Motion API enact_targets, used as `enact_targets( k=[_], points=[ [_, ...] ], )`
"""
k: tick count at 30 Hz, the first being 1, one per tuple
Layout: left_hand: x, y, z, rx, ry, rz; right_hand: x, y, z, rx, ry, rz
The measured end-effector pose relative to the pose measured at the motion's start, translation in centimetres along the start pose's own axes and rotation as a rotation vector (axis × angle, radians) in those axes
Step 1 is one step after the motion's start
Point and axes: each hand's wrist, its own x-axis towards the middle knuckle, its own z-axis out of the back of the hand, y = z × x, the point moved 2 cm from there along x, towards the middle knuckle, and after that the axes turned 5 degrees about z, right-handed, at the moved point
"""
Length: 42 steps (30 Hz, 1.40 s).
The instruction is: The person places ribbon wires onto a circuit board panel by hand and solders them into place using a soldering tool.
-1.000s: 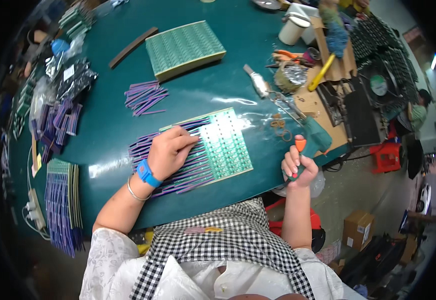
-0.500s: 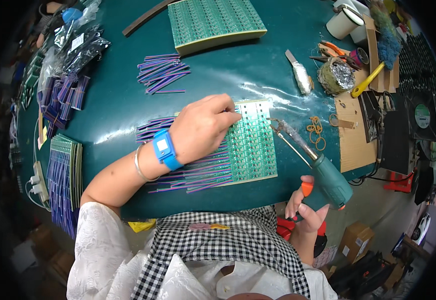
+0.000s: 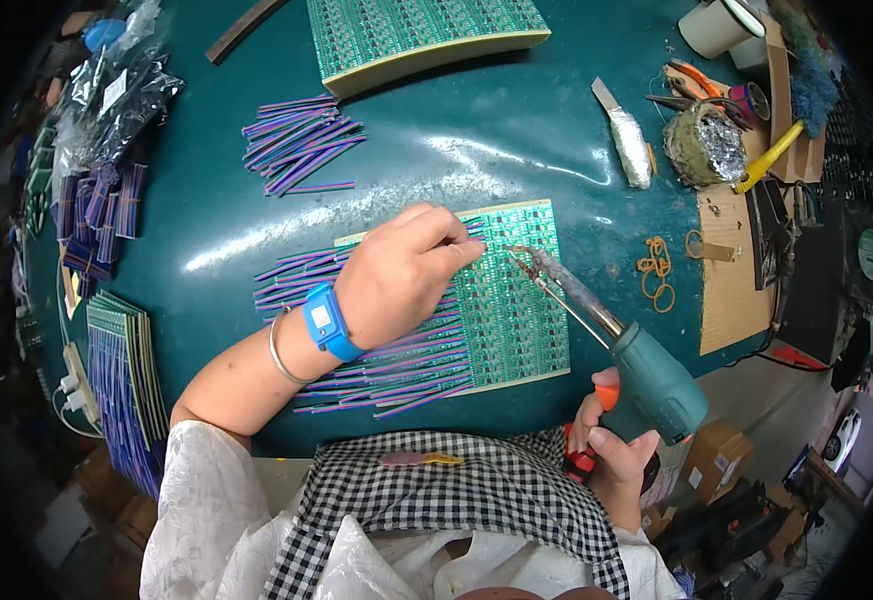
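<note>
A green circuit board panel (image 3: 516, 340) lies on the table, with rows of short purple-and-blue ribbon wires (image 3: 396, 372) running off its left part. My left hand (image 3: 401, 268), with a blue wrist strap (image 3: 329, 322) and a bangle, is pinched at the panel's upper middle. A wire end shows at its fingertips, though the hand hides most of that wire. In my right hand (image 3: 616, 450) is a green soldering gun (image 3: 659, 385) with an orange trigger. Its tip is over the panel, a little right of my left fingertips.
Behind the panel lie a loose pile of ribbon wires (image 3: 301, 145) and a thick stack of boards (image 3: 426, 40). Wired boards (image 3: 121, 370) stand at the left edge. To the right are a wrapped blade (image 3: 628, 145), rubber bands (image 3: 656, 270), a foil-topped roll (image 3: 704, 145) and cardboard (image 3: 731, 300).
The soldering gun's tip has moved left from the panel's right edge, in over the board toward my left fingertips. My left hand stays pinched at the panel. The whole view has shifted slightly.
</note>
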Motion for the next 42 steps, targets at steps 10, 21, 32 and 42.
enact_targets(
  k=[10, 21, 32, 42],
  points=[
    [-0.2, -0.3, 0.1, 0.044, 0.079, 0.017, 0.4, -0.7, -0.5, -0.044, -0.040, -0.066],
    [-0.4, -0.4, 0.0, 0.080, 0.082, -0.011, 0.5, -1.1, -0.8, -0.036, -0.099, -0.116],
    [-0.3, -0.5, 0.1, 0.116, 0.097, -0.036, 0.6, 0.3, -0.4, 0.072, -0.065, -0.039],
    [-0.2, -0.3, 0.0, 0.097, 0.084, -0.046, 0.0, -0.8, -0.6, 0.016, -0.120, -0.067]
  ],
)
